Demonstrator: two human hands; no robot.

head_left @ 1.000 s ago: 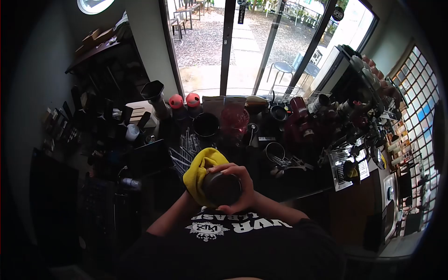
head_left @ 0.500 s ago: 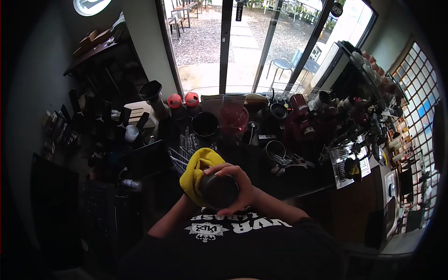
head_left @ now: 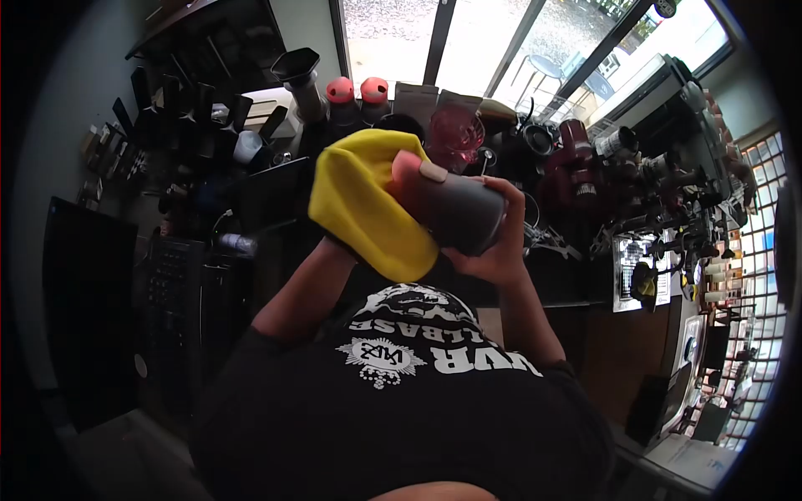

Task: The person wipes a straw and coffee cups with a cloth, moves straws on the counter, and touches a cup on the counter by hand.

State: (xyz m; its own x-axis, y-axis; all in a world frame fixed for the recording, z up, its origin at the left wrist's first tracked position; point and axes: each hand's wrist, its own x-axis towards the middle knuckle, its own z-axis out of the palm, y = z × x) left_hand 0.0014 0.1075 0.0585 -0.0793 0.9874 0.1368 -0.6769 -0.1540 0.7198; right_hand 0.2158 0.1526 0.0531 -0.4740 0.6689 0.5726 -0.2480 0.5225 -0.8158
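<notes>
A dark grey cup-like vessel (head_left: 468, 214) lies tilted in front of my chest, its base towards the right. My right hand (head_left: 504, 242) grips its right end, with fingers wrapped round it. A yellow cloth (head_left: 363, 204) drapes over my left hand, and a fingertip of my left hand (head_left: 408, 167) shows at the cloth's edge, against the vessel. The rest of that hand is hidden under the cloth. Where cloth and vessel meet, the cloth covers the vessel's left end.
Behind my hands stand two red-topped containers (head_left: 340, 90), a grinder-like device with a black hopper (head_left: 296, 65) and a red glass vessel (head_left: 455, 134). Metal utensils (head_left: 551, 240) lie to the right, before a dark red machine (head_left: 576, 171). A metal tray (head_left: 628, 275) sits farther right.
The vessel has been raised and tipped from end-on to sideways. The cloth has moved up with my left hand and spread wider. The view has shifted downward.
</notes>
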